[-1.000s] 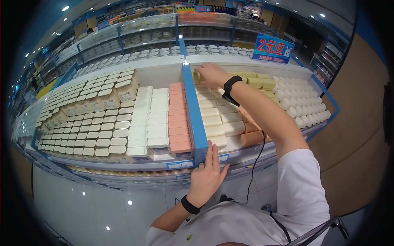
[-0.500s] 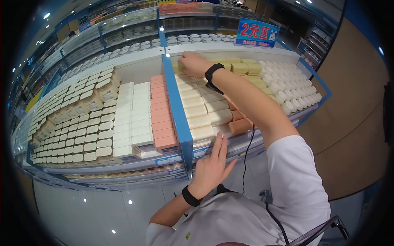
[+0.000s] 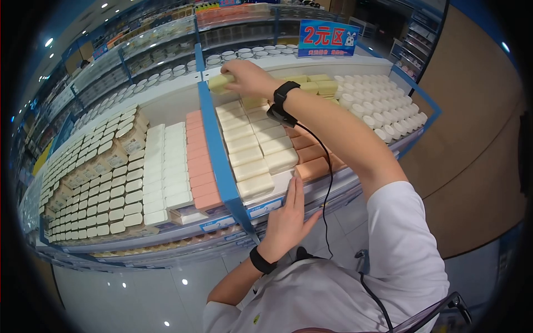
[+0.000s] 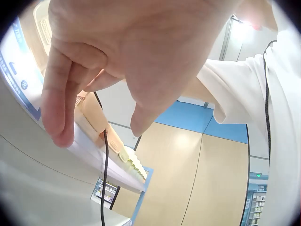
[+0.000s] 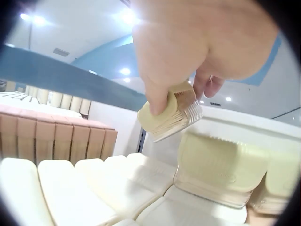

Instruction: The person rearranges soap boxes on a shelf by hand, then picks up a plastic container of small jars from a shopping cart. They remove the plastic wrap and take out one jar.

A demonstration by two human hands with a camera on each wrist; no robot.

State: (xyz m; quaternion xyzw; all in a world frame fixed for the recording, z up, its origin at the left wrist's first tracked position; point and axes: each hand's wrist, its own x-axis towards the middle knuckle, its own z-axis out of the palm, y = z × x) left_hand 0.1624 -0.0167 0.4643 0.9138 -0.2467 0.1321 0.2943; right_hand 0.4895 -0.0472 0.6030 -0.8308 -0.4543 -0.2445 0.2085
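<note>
Pale yellow ridged plastic box is the one to watch, up at the back of the shelf. Nearest, the left hand lies flat on the shelf's front edge, fingers straight. Farther in, the right hand pinches the box by one end above the cream box rows. That thin grip could slip, dropping it onto them or across the blue divider.

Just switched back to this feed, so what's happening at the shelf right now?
A person stands at a shop display shelf packed with rows of small boxes. The right hand grips a pale yellow box at the far end of the bin, holding it clear above the cream boxes beside the blue divider. The left hand rests flat, fingers straight, on the shelf's front edge.
</note>
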